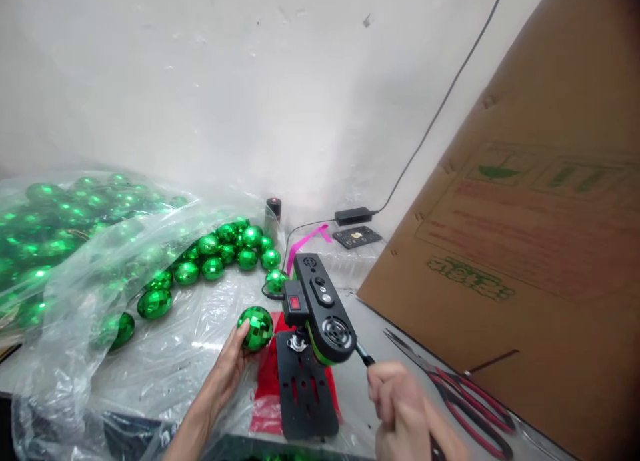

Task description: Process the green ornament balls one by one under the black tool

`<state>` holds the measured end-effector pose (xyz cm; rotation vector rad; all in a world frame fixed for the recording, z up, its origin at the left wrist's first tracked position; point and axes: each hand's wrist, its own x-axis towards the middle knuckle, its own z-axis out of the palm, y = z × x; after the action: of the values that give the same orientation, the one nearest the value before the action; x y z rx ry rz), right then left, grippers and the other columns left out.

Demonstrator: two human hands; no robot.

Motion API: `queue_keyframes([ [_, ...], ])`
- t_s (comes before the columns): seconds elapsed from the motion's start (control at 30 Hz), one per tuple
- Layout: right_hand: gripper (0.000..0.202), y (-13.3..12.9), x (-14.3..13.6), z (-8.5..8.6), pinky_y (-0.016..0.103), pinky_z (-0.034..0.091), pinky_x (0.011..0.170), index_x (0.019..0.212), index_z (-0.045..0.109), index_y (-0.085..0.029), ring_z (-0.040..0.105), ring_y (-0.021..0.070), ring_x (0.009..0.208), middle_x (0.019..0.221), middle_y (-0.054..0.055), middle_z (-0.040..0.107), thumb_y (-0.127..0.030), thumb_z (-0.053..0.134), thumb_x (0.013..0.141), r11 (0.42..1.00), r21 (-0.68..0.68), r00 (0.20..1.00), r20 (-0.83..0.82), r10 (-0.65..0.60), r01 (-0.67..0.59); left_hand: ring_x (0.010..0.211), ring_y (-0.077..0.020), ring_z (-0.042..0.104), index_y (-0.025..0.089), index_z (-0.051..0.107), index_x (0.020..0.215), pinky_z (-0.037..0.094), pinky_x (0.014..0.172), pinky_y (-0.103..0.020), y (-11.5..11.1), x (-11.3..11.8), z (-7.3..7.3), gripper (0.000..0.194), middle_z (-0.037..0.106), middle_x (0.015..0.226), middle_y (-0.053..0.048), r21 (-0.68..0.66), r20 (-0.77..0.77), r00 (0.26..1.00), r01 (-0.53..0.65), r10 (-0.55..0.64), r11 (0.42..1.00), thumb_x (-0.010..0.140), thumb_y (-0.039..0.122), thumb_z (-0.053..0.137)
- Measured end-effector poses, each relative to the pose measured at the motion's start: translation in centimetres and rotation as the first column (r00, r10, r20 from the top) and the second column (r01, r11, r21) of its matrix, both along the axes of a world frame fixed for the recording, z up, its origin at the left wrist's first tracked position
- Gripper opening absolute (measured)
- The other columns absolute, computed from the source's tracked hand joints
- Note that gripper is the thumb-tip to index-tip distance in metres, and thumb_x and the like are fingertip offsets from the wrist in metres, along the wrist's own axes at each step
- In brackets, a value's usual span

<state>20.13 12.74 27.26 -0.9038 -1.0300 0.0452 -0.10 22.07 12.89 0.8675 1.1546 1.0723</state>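
My left hand holds a shiny green faceted ball ornament, with fingers and thumb around its left side. Just right of the ball stands a black device with round grilles, buttons and a red switch, mounted on a slotted black base plate. My right hand is closed around a dark-handled tool with a thin metal rod, whose far end meets or passes behind the device's right end; I cannot tell which. Red sheeting lies under the base plate.
More green balls lie at left, many under a clear plastic bag. Large scissors rest at right beside a leaning cardboard box. A power adapter, a dark flat plate and a black cylinder sit near the wall.
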Motion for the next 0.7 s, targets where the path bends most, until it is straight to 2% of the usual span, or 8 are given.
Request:
queue_keyframes([
  [0.07,0.055,0.3,0.4,0.4,0.023,0.036,0.050,0.061,0.044,-0.019,0.048,0.0071,0.051,0.056,-0.004,0.045,-0.024,0.058,0.114,0.998,0.010,0.997,0.050,0.064,-0.064,0.126,-0.0332,0.079,0.021,0.070,0.137,0.066,0.105,-0.043,-2.2,0.9,-0.4,0.082,0.082,0.135,-0.015,0.023,-0.014,1.000,0.000,0.000,1.000,0.084,0.085,0.072],
  [0.17,0.054,0.2,0.8,0.4,0.021,0.039,0.053,0.062,0.045,-0.019,0.048,0.0071,0.053,0.055,-0.005,0.043,-0.021,0.055,0.115,0.996,0.008,0.994,0.071,0.089,-0.089,0.132,-0.0365,0.076,0.019,0.068,0.139,0.061,0.116,-0.048,-4.2,2.6,-1.0,0.084,0.081,0.138,-0.015,0.123,-0.165,0.986,-0.010,0.030,0.992,0.078,0.075,0.082],
  [0.27,0.051,-0.1,0.8,0.0,0.022,0.040,0.054,0.065,0.044,-0.020,0.049,0.0077,0.056,0.057,-0.005,0.042,-0.018,0.053,0.115,0.994,-0.004,0.991,0.085,0.106,-0.106,0.137,-0.0394,0.073,0.019,0.066,0.144,0.056,0.121,-0.055,-5.4,4.0,-1.7,0.085,0.079,0.143,-0.017,0.183,-0.337,0.942,0.072,-0.007,0.981,0.074,0.063,0.085],
  [0.4,0.048,-0.4,0.9,-0.6,0.023,0.039,0.054,0.067,0.045,-0.020,0.051,0.0083,0.057,0.061,-0.005,0.045,-0.014,0.050,0.114,0.994,-0.004,0.988,0.103,0.113,-0.113,0.133,-0.0426,0.074,0.018,0.063,0.150,0.060,0.116,-0.061,-6.2,5.1,-2.7,0.085,0.078,0.144,-0.020,0.250,-0.499,0.866,0.130,0.012,0.959,0.075,0.050,0.085],
  [0.57,0.045,-0.4,1.0,-1.0,0.023,0.039,0.055,0.070,0.046,-0.020,0.051,0.0083,0.058,0.063,-0.005,0.045,-0.011,0.049,0.114,0.994,0.013,0.986,0.124,0.109,-0.111,0.138,-0.0472,0.071,0.018,0.066,0.146,0.058,0.118,-0.068,-6.7,6.0,-4.1,0.076,0.076,0.146,-0.022,0.425,-0.581,0.805,0.173,0.121,0.888,0.076,0.040,0.086],
  [0.7,0.043,-0.5,1.2,-1.4,0.024,0.039,0.056,0.071,0.046,-0.020,0.052,0.0091,0.060,0.064,-0.005,0.046,-0.008,0.048,0.113,0.992,0.018,0.985,0.122,0.121,-0.124,0.136,-0.0476,0.072,0.018,0.065,0.149,0.061,0.113,-0.069,-7.5,6.6,-4.5,0.075,0.075,0.146,-0.023,0.510,-0.614,0.771,0.226,0.167,0.830,0.078,0.031,0.085],
])
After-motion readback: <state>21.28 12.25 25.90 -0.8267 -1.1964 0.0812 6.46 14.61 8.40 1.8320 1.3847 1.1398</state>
